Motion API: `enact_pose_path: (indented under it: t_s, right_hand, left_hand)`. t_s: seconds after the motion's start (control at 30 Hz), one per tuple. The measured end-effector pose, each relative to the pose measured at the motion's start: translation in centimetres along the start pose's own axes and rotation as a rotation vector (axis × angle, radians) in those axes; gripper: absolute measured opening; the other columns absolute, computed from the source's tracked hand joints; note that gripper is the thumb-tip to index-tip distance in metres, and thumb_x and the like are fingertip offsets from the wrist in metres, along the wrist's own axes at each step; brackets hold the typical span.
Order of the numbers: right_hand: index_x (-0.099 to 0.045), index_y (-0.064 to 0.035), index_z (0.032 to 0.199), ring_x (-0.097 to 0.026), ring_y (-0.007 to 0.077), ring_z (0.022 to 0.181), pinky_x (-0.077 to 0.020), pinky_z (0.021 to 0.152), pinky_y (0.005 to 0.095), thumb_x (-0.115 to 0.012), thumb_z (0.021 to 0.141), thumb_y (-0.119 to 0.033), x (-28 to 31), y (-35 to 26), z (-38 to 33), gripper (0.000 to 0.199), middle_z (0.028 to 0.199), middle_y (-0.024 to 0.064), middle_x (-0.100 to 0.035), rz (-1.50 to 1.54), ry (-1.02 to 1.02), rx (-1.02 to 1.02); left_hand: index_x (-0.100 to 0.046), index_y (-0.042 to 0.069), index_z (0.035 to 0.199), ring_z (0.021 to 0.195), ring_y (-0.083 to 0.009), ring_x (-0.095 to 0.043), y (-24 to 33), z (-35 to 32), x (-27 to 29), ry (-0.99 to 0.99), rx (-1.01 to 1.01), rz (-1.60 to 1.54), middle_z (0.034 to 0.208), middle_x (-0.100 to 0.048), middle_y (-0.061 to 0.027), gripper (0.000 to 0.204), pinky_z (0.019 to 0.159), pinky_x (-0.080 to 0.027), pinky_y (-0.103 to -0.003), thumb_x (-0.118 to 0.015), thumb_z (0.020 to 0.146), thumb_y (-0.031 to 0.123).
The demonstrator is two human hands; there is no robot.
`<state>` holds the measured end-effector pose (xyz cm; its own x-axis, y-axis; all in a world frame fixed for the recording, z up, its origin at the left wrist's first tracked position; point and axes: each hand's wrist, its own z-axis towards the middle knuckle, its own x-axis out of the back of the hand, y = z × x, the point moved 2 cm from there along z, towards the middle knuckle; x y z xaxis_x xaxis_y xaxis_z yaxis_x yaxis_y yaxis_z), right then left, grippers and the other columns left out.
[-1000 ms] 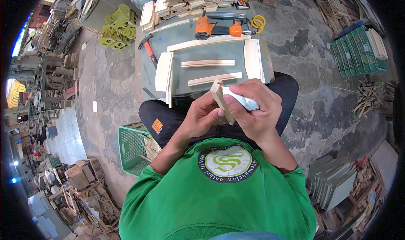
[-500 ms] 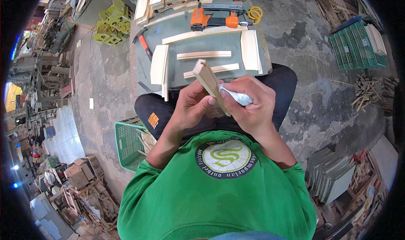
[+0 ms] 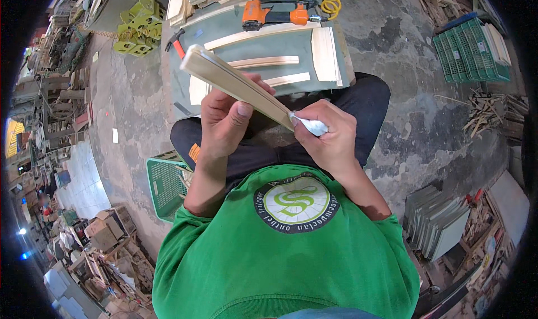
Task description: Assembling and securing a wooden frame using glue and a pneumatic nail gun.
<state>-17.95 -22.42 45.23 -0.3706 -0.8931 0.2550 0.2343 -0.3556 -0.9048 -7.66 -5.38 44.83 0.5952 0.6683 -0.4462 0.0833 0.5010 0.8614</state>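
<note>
A pale wooden strip (image 3: 238,82) with a groove along its length slants up to the left above my lap. My left hand (image 3: 223,123) holds it at mid-length, thumb on the near side and fingers behind. Pinched in my right hand (image 3: 332,140) is a small white pouch (image 3: 311,127), soft-looking, with a narrow tip. That tip meets the strip close to its lower right end. What the pouch contains cannot be made out.
On the low grey-green table (image 3: 246,45) lie wooden pieces (image 3: 266,62), an orange nail gun (image 3: 274,15) with a yellow hose (image 3: 330,6), and a hammer (image 3: 177,43). Green crates (image 3: 162,190) stand at left and far right (image 3: 471,53). Stacked panels (image 3: 437,229) lean at lower right.
The strip has swung toward the left and shows more of its length. My left hand has moved left along with it. The pouch tip sits nearer the strip's lower end.
</note>
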Motion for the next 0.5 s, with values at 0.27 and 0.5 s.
enact_pose_path:
  t_s: [0.27,0.5]
  right_hand:
    - [-0.070,-0.0009,0.085,-0.068,0.0241,0.069,-0.0516,0.062,0.0310,-0.075,0.074,0.004,0.5,1.3,-1.4,0.014,0.078,0.0117,-0.067,-0.007,0.012,-0.104]
    - [-0.070,-0.0011,0.086,-0.067,0.0209,0.067,-0.0505,0.061,0.0294,-0.076,0.076,0.001,1.0,2.2,-2.2,0.012,0.077,0.0113,-0.067,-0.034,0.024,-0.175]
  left_hand:
    - [-0.054,-0.001,0.131,0.113,-0.0327,-0.060,0.0,0.0,1.0,0.006,0.029,-0.105,0.122,-0.059,-0.0182,0.043,0.099,-0.051,-0.044,-0.064,0.097,0.023]
    - [-0.053,-0.001,0.132,0.114,-0.0306,-0.062,-0.4,0.2,1.0,0.023,0.016,-0.173,0.120,-0.062,-0.0173,0.043,0.099,-0.051,-0.043,-0.064,0.097,0.020]
